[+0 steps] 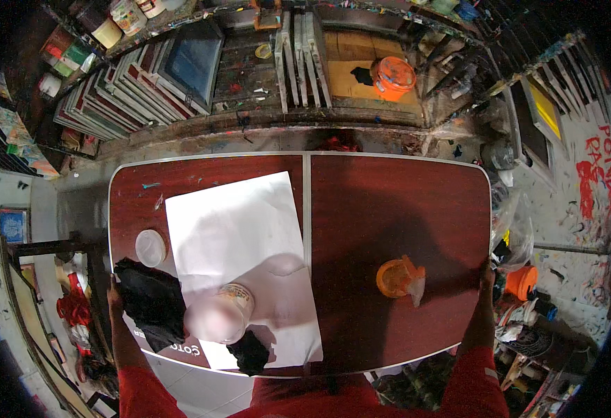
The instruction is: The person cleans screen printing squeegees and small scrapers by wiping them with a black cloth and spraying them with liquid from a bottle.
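A folding table (pixel 347 209) with a dark red wood-grain top and a pale rim lies before me. My left hand (pixel 113 293) grips its left edge, beside a bunched black cloth (pixel 151 298). At the opposite edge, my right hand (pixel 486 277) holds the rim; the fingers of both hands are mostly hidden. A large white sheet (pixel 237 224) covers part of the left half. On it stands a whitish plastic tub (pixel 237 303), its top blurred. A smaller black cloth (pixel 250 352) lies near the front edge. An orange plastic piece (pixel 391 278) with a pale flap rests on the right half.
A round whitish lid (pixel 150 248) lies left of the sheet. Beyond the table, a shelf holds framed screens (pixel 143 78), upright frames (pixel 302 62) and an orange bucket (pixel 395 78). A clear plastic bag (pixel 517 230) and an orange container (pixel 520 282) are close to the right edge.
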Tool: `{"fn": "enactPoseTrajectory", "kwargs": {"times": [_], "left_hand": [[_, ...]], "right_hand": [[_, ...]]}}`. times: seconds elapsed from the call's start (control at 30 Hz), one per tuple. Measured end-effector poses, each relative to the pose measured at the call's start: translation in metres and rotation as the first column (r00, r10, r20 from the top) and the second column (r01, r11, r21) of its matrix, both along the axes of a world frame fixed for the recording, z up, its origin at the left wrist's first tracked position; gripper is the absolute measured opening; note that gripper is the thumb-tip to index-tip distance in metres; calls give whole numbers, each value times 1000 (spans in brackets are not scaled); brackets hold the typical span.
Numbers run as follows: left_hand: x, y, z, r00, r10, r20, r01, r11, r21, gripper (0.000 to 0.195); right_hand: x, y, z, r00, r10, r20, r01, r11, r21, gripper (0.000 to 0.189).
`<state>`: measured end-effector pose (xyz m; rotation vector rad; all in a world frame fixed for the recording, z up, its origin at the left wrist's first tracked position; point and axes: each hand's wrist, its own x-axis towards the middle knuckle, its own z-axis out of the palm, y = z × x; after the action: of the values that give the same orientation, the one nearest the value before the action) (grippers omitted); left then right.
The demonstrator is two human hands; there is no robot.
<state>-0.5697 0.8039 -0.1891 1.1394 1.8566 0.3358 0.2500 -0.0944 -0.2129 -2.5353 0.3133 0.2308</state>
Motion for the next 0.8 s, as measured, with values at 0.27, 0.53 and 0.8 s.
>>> {"fn": "enactPoseTrajectory", "kwargs": {"times": [0.27,0.53,0.8], "left_hand": [[6,54,-3,919,-164,-360,240,954,178,74],[33,116,5,812,-211,-545,375,903,210,75],[47,207,3,688,-236,-687,494,845,204,80]], "right_hand": [[-25,77,22,986,-135,95,163,881,-443,95],[37,131,41,988,-135,72,152,843,-516,86],[94,276,100,985,-158,-64,140,965,-223,88]]}}
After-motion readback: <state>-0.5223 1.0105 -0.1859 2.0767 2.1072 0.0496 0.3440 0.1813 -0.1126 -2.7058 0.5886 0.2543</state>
